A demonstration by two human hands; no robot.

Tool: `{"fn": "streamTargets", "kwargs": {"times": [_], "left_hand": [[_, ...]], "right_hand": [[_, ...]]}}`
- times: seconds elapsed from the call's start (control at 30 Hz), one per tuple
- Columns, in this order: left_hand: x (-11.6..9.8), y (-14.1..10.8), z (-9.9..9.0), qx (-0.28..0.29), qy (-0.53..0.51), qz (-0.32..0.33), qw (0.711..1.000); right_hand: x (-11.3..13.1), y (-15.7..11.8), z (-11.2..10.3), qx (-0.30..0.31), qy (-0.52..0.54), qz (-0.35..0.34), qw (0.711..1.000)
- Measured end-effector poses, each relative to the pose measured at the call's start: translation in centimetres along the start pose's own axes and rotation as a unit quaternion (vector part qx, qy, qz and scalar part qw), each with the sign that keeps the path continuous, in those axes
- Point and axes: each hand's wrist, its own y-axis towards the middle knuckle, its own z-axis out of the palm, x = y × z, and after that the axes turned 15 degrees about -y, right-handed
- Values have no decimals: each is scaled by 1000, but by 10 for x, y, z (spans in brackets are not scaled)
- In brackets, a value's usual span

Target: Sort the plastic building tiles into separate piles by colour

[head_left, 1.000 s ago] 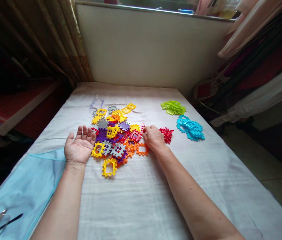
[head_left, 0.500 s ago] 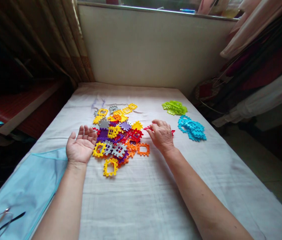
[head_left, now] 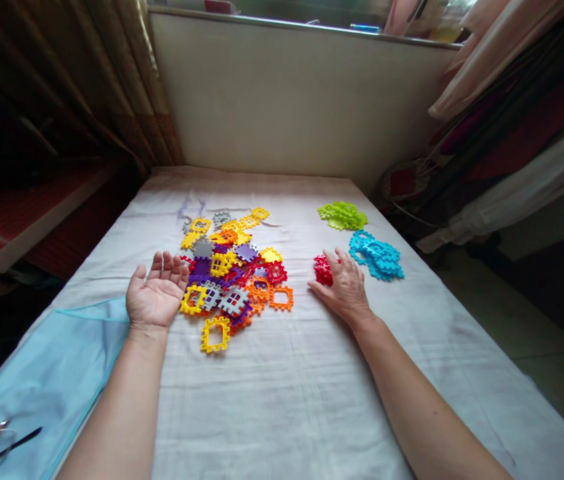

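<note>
My left hand (head_left: 158, 290) rests palm up at the left side of a mixed heap of plastic building pieces (head_left: 222, 265), its fingers loosely stretched and holding nothing. The heap has yellow, purple, grey, orange and red pieces with notched edges, some with window openings. My right hand (head_left: 343, 285) is over a small group of red pieces (head_left: 323, 270), thumb and fingers apart; it partly hides them. Behind it lie a pile of lime-green pieces (head_left: 343, 216) and a pile of blue pieces (head_left: 377, 255).
A pale sheet (head_left: 262, 400) covers the bed-like surface. On the left lie a light blue cloth (head_left: 77, 360) and eyeglasses (head_left: 7, 443). A wall (head_left: 282, 100) stands behind, a brown curtain (head_left: 127, 87) at left, hanging clothes (head_left: 502, 153) at right.
My right hand has moved right, away from the heap, and let go of a red piece at the red group. My left hand keeps its place beside the heap. The view has shifted slightly.
</note>
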Motion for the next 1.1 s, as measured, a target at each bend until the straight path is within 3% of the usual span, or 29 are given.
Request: {"fn": "streamTargets", "kwargs": {"times": [0.27, 0.5, 0.63, 0.77, 0.9, 1.1], "left_hand": [[0, 0, 0, -8, -14, -4, 1000], [0, 0, -1, -2, -19, -11, 1000], [0, -2, 1, -10, -29, -8, 999], [0, -3, 1, -10, -32, -14, 999], [0, -4, 2, -6, -32, -11, 999], [2, -4, 2, -6, -32, -13, 999]], "right_hand": [[2, 49, 42, 53, 55, -26, 997], [21, 85, 56, 63, 52, -1, 997], [27, 74, 43, -4, 49, 7, 999], [39, 47, 23, -70, 103, -32, 992], [56, 28, 10, -44, 152, -84, 984], [67, 27, 5, -9, 154, -125, 980]]}}
